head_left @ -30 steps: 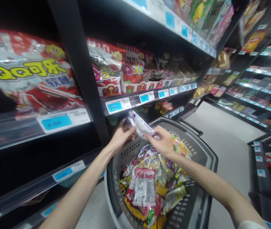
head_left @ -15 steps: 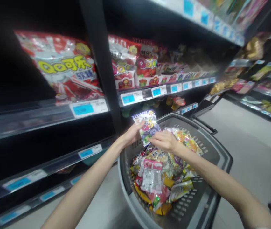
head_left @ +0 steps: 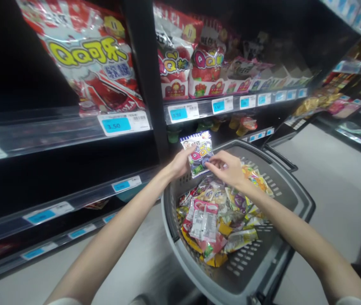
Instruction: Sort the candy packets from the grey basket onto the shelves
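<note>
Left hand (head_left: 180,163) is gripping the bag (head_left: 203,149) by its left side, thumb on the front, fingers presumably behind; this hold is leaving most of the print uncovered and facing the wearer. Right hand (head_left: 229,169) is meeting the lower right edge, thumb and fingertips drawn narrow; whether they are pinching or merely steadying it, cannot tell. Bag is hanging slightly slanted above the shelf-side part of the basket (head_left: 304,203), apart from the packets (head_left: 204,224) inside. Packets are lying in a loose heap, soft wrappers probably letting them slump and overlap. Basket is standing close beside the shelf (head_left: 205,109), likely for a short reach. Trays (head_left: 210,87) are holding small red bags (head_left: 208,61) upright, fronts outward for easy reading. Past the post (head_left: 144,55), a large red bag (head_left: 88,55) is leaning back. Price tags (head_left: 179,113) are lining the shelf's edge, presumably matching goods above. Cups (head_left: 247,123) are sitting lower, half shadowed.
</note>
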`<state>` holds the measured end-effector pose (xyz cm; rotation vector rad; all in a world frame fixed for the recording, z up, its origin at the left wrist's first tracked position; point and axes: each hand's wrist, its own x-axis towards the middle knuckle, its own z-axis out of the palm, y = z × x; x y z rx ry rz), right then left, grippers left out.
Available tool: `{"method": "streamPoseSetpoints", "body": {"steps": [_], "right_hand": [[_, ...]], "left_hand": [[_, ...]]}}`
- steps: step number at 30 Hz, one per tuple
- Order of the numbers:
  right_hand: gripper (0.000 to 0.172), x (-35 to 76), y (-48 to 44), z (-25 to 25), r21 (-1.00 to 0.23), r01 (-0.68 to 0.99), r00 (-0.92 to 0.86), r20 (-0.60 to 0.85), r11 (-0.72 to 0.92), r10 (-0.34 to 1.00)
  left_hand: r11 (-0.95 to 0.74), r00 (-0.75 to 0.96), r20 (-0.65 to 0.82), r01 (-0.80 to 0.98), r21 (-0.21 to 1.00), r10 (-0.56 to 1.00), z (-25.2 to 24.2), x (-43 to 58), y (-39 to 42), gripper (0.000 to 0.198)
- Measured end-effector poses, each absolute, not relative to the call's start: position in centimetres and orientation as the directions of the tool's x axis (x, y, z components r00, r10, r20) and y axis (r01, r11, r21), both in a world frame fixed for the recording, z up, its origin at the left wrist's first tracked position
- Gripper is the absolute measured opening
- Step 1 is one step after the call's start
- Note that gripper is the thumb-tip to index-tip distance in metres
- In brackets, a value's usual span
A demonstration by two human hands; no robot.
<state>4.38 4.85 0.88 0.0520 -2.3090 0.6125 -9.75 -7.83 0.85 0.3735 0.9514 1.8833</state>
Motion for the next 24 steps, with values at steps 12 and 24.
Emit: {"method": "streamPoseSetpoints", "body": {"steps": [12, 24], "right_hand": [[0.102, 3.9, 4.5, -0.2, -0.641, 0.113, -0.891, 0.272, 0.759, 0.362], [0.103, 2.6, 7.0, -0.9, -0.936, -0.018, -0.885, 0.179, 0.352, 0.43]], "left_hand": [[-0.196, -0.225, 0.222, 0.131, 0.972, 0.949, -1.7, -10.9, -8.3, 0.079], [-0.222, -0.099, 0.278, 0.377, 0.899, 0.956, -1.4, -10.7, -8.4, 0.104]]}}
